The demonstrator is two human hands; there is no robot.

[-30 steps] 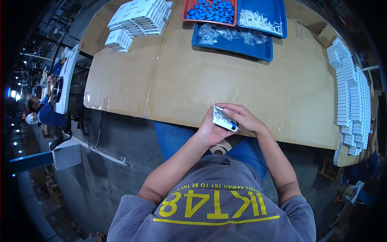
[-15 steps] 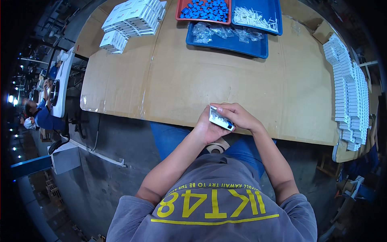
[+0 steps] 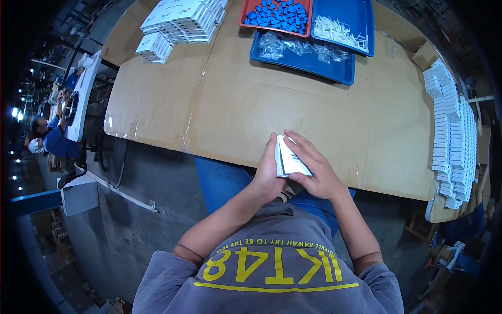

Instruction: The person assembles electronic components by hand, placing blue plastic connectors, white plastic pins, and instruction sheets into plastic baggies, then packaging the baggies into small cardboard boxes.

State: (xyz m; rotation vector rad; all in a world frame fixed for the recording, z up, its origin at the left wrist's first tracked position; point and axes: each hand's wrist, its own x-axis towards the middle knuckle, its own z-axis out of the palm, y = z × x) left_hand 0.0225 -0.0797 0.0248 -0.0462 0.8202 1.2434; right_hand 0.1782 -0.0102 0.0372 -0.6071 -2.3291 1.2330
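Hands meet at the near edge of the table, a little right of centre in the lower half of the frame, and between them we see a small white flat cardboard box [image 3: 291,161], held just over the table's front rim. Our left hand [image 3: 267,170] stands edge-up against the box's left side, fingers straight and pressed along it, grasping the box from that side. Our right hand [image 3: 312,167] wraps over it from the right, fingers [image 3: 299,144] spread across the top and thumb tucked beneath, so the box is clasped by both hands together. Under them runs the wide brown cardboard-covered table [image 3: 219,99], filling the middle of the picture. At the top centre sits a red plastic tray [image 3: 246,14] heaped with small blue plastic pieces [image 3: 277,13], and just right of it a blue plastic tray [image 3: 361,21] holding small white parts [image 3: 334,27]. In front of those two lies a second blue tray [image 3: 314,65] carrying clear plastic bags [image 3: 293,46]. At the upper left we spot a stack of white boxes [image 3: 180,18], well apart from the hands. Down the right edge a long row of white boxes [image 3: 451,131] curves along the table. At the far left another person in a blue top [image 3: 52,138] is at a separate bench.
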